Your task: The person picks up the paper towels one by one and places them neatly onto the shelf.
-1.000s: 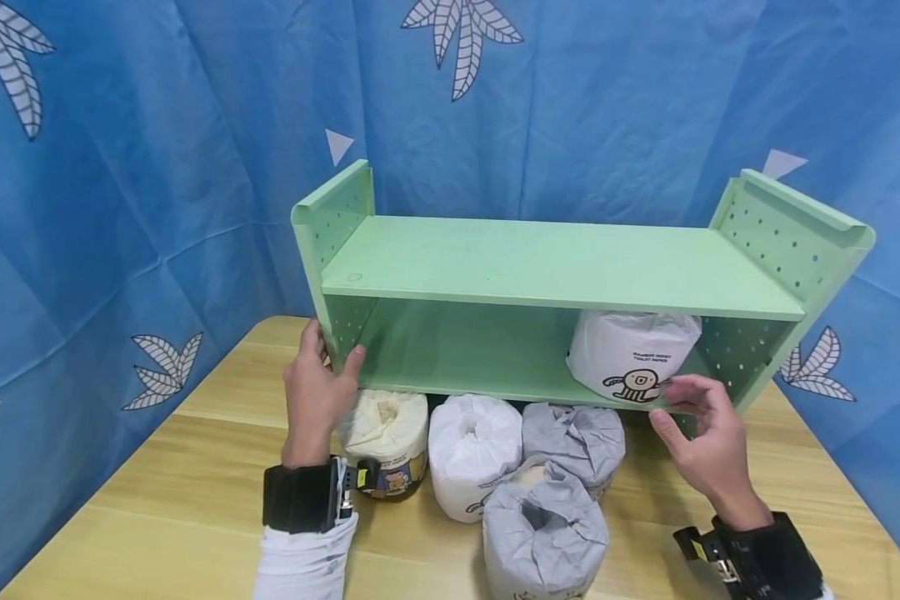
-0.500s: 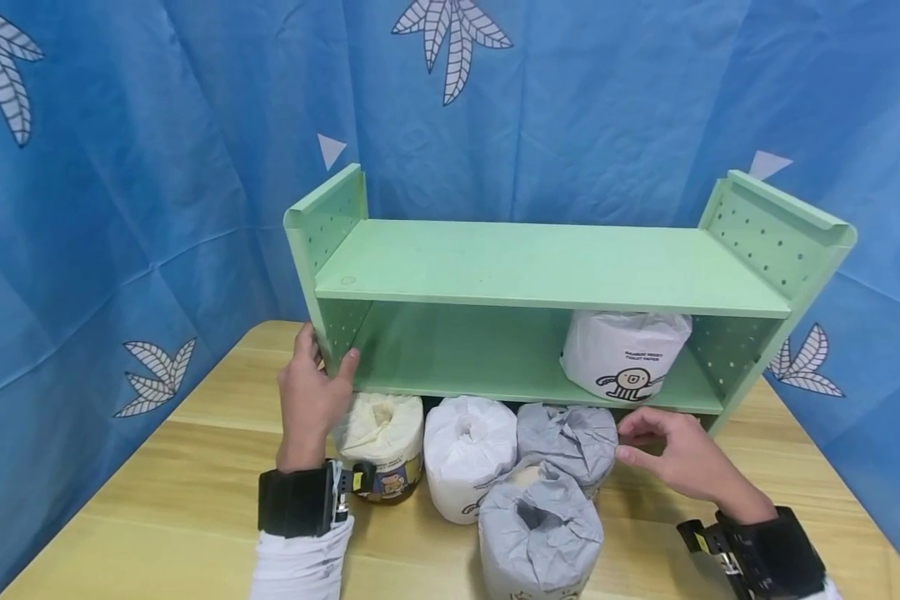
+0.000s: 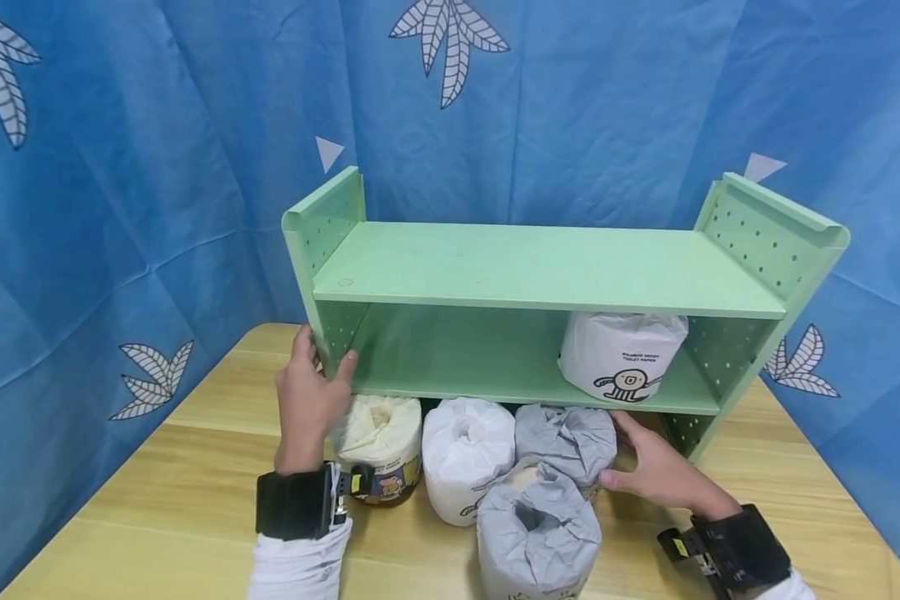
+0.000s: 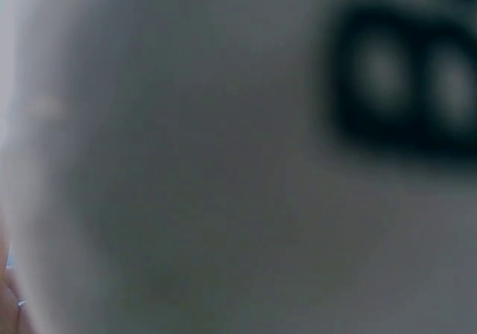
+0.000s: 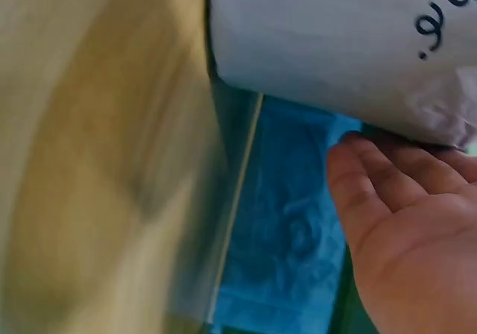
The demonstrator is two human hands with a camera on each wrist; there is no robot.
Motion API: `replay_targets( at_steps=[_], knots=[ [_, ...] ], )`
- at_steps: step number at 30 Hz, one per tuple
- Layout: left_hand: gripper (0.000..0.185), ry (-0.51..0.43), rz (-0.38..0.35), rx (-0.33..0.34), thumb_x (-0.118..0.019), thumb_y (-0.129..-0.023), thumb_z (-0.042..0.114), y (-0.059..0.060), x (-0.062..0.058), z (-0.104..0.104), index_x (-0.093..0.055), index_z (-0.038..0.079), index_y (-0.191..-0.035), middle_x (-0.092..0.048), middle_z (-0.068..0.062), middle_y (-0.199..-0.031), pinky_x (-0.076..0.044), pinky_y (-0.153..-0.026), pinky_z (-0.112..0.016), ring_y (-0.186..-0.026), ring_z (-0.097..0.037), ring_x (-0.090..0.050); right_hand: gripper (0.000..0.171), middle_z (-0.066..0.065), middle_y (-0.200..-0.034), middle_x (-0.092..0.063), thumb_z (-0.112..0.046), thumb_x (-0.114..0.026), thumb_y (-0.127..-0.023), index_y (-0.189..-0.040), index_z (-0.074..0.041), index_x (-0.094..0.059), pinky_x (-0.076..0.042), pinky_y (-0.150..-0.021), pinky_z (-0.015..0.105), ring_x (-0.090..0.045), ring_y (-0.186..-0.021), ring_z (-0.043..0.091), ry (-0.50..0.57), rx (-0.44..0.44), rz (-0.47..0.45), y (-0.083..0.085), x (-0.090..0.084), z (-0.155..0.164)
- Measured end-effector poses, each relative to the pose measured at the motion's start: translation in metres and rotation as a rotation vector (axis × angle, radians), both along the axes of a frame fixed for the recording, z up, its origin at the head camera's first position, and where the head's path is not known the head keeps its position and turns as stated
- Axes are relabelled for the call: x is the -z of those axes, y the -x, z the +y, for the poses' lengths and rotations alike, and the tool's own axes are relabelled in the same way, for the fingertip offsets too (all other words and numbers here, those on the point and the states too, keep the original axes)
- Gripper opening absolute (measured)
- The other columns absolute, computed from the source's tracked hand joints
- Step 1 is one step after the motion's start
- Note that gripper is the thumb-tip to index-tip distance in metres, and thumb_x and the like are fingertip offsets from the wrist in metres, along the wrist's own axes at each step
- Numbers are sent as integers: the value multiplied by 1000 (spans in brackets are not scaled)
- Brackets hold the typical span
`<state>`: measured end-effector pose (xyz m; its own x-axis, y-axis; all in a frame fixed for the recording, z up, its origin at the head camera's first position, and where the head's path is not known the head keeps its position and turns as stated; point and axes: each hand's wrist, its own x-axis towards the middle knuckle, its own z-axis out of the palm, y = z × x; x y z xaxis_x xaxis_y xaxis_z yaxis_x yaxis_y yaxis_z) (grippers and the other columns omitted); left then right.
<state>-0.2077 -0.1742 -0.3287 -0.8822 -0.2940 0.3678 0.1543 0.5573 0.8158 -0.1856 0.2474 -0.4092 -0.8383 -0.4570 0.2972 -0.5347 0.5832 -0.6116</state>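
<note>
In the head view, my left hand [image 3: 311, 408] grips the left side panel of a green shelf [image 3: 547, 271], thumb inside and fingers outside. Below the lower board stand wrapped toilet paper rolls: a cream roll [image 3: 381, 433] by my left wrist, a white roll [image 3: 468, 467] and a grey roll [image 3: 570, 442]. My right hand [image 3: 656, 467] is at the right side of that grey roll, fingertips right at its wrapper. The right wrist view shows these fingers [image 5: 365, 177] extended along a pale wrapper. A blurred pale surface with dark print fills most of the left wrist view.
Another grey roll [image 3: 543, 533] stands in front, overlapping the one behind it. A white roll [image 3: 622, 358] with a cartoon figure sits on the shelf's lower board, at the right. The wooden table [image 3: 142, 508] carries everything, and a blue curtain [image 3: 592, 108] hangs behind.
My right hand has moved left and down from beside the roll on the lower board to the right side of the rear grey roll. The left hand keeps its hold on the shelf.
</note>
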Motion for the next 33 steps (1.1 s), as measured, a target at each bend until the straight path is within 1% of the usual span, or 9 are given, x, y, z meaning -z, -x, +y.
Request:
replay_targets(
  at_steps=[3,7,8,12,14,16,19,26,33],
  knots=[
    [67,7,18,-4,-63,-94,15,0,1,0,-28,6,-151,-46,-25,-141,-42,-101,-53,-129,-41,-45,107,35,-148,-27,-29,-81,-75,-150,10,-15,-31,-103,57,-34,-130,51,37,-3,-32,1,5,-2],
    [68,15,25,-10,-63,-94,15,0,1,0,-28,6,-151,-46,-26,-141,-41,-101,-54,-129,-41,-44,111,33,-153,-19,-34,-81,-77,-154,1,-9,-24,-110,28,-23,-135,52,136,-45,-74,1,10,-6],
    [68,16,24,-10,-63,-94,15,0,1,1,-28,6,-151,-46,-25,-141,-41,-101,-54,-129,-41,-44,111,32,-153,-19,-36,-81,-77,-154,-1,-9,-23,-109,26,-22,-135,52,157,-51,-79,1,11,-6],
    [69,21,23,-9,-63,-94,15,0,1,1,-27,7,-151,-46,-25,-142,-41,-101,-54,-130,-41,-44,110,29,-151,-26,-40,-82,-76,-156,-9,-13,-24,-110,38,-26,-135,49,245,-74,-99,1,15,-7],
    [69,23,21,-11,-63,-94,15,0,0,2,-27,7,-152,-46,-25,-142,-41,-101,-54,-129,-41,-44,110,27,-150,-30,-40,-83,-74,-156,-13,-14,-26,-109,38,-31,-136,39,279,-81,-110,2,17,-8],
    [70,28,18,-17,-63,-94,16,0,0,2,-26,7,-152,-46,-25,-141,-42,-101,-54,-129,-41,-45,111,25,-150,-31,-34,-86,-73,-156,-16,-14,-27,-109,29,-34,-135,25,323,-98,-135,3,19,-9],
    [70,32,10,-22,-63,-94,16,0,-1,2,-26,8,-152,-46,-25,-141,-42,-100,-54,-128,-42,-45,113,23,-148,-34,-21,-88,-69,-155,-17,-16,-27,-104,18,-38,-131,14,364,-97,-167,5,21,-11],
    [68,40,-1,-27,-64,-94,17,-1,-3,4,-28,9,-151,-47,-25,-141,-40,-101,-56,-128,-43,-45,116,16,-147,-36,-7,-86,-63,-155,-20,-16,-34,-101,19,-42,-127,20,402,-10,-255,2,18,-19],
    [70,29,-17,-27,-64,-94,17,-1,-3,5,-26,9,-152,-46,-27,-141,-41,-100,-57,-128,-44,-44,110,19,-135,-46,-4,-87,-61,-150,-10,-23,-42,-96,24,-52,-115,20,432,8,-249,3,16,-21]
  ],
)
